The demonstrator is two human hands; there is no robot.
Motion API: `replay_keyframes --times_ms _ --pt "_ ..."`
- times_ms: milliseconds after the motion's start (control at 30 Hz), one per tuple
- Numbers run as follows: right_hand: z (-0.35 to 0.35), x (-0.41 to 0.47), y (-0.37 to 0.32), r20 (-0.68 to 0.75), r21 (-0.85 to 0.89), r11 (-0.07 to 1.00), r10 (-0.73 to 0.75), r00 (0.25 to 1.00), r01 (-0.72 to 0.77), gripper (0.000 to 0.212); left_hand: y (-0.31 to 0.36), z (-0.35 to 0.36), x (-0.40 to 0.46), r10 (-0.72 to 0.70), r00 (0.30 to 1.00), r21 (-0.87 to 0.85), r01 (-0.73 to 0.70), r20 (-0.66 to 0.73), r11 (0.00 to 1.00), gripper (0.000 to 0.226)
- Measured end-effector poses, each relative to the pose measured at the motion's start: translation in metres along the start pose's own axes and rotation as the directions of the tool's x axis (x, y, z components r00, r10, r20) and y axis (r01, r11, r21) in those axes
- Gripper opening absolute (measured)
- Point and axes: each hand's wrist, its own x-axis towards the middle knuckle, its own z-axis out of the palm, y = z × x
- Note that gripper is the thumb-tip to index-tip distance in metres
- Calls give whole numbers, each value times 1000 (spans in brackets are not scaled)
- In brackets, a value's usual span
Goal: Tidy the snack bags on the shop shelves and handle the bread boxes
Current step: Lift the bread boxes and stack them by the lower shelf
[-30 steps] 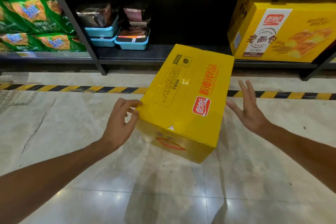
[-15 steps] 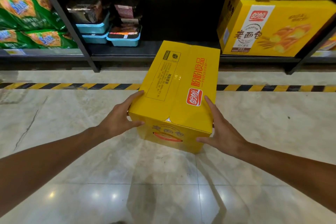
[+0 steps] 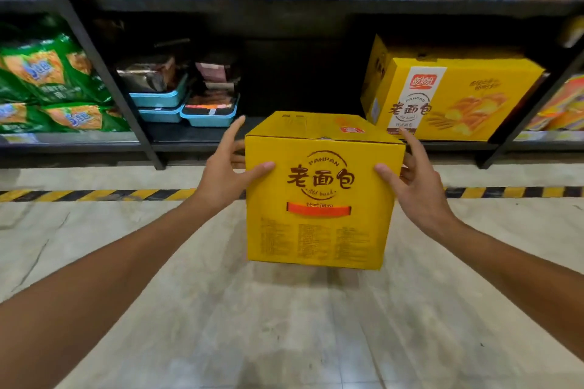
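- The yellow bread box [image 3: 319,199] is clamped between the two hands at its upper corners and held clear of the floor [image 3: 284,325], in front of the lower shelf [image 3: 202,136].
- The left hand [image 3: 226,167] is curled round the near left edge: its thumb is laid on the front face and the other fingers [image 3: 235,131] reach back along the left side.
- The right hand [image 3: 417,180] grips the opposite edge in the same way, thumb on the front face, fingers [image 3: 410,142] wrapped along the right side.
- Nothing is seen under the box; it appears to be carried by side pressure alone, so a slip downward is judged the main risk if the squeeze is relaxed or the cardboard gives.
- Beyond the right fingers a second bread box [image 3: 452,98] stands on the shelf; it could be knocked or pushed askew if the held box is slid in too far right.
- Beyond the left fingers, blue trays [image 3: 183,107] sit near the dark gap and could be clipped.
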Motion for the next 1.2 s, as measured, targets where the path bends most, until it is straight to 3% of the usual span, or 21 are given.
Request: replay_keyframes --times_ms 167,300,433,533,700,867,1200 --pt "-5 26 2 -107 75 997 -10 994 18 74 9 33 18 43 998 -86 -46 -41 995 88" --pt "0 28 -3 -117 -34 997 -77 990 73 70 10 43 14 81 995 -222 -90 -50 971 82" --pt "-1 11 3 38 -201 972 -113 993 119 83 11 47 11 104 992 -216 -117 -70 969 79" --pt "-1 6 7 112 -326 940 -68 991 102 98 10 47 11 118 991 -188 -129 -68 974 79" --pt "-4 10 2 117 -388 915 -66 991 107 99 8 46 10 186 973 -67 -197 -140 978 78" --pt "-5 9 2 90 -401 908 -89 992 118 98 -8 39 -9 229 971 182 -239 74 954 97" --pt "-6 12 8 81 -370 919 -117 990 139 99 -11 38 -8 206 975 159 -218 89 963 102"
